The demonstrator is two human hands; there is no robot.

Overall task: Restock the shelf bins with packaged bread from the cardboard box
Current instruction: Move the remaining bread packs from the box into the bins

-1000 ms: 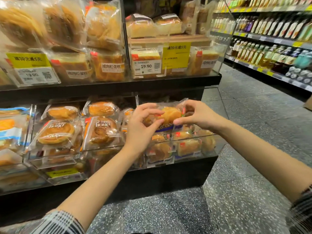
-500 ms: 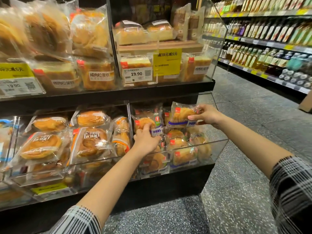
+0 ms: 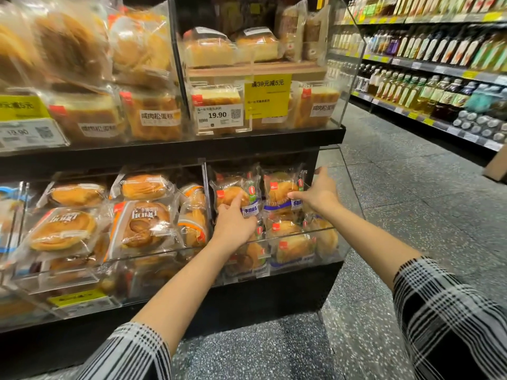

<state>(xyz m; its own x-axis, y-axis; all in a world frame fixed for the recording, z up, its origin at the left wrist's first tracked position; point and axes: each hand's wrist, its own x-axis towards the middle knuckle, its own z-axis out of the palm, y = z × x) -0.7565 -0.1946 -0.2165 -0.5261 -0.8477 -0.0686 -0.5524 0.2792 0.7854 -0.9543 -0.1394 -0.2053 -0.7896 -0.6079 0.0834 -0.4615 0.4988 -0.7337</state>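
Two upright bread packs are being steadied in the bin (image 3: 315, 231): the left pack (image 3: 233, 193) is being pressed at 12 o'clock by the left hand (image 3: 233, 223), the right pack (image 3: 279, 192) touched by the right hand (image 3: 319, 196), fingers relaxed.

- Two hands are seen: the left hand (image 3: 233, 223) and the right hand (image 3: 319, 194), both at the right-hand bin (image 3: 301, 237) of the lower shelf.
- Two upright bread packets are counted at the back of that bin: one (image 3: 233, 192) touched by the left hand, one (image 3: 279, 187) by the right.
- Two white price tags reading 19.90 are counted above that bin, one sharp (image 3: 219, 115), one blurred (image 3: 30, 133).
- One yellow sign (image 3: 267, 96) is seen just beside the sharp tag.
- Two checked sleeves are counted below the bin.
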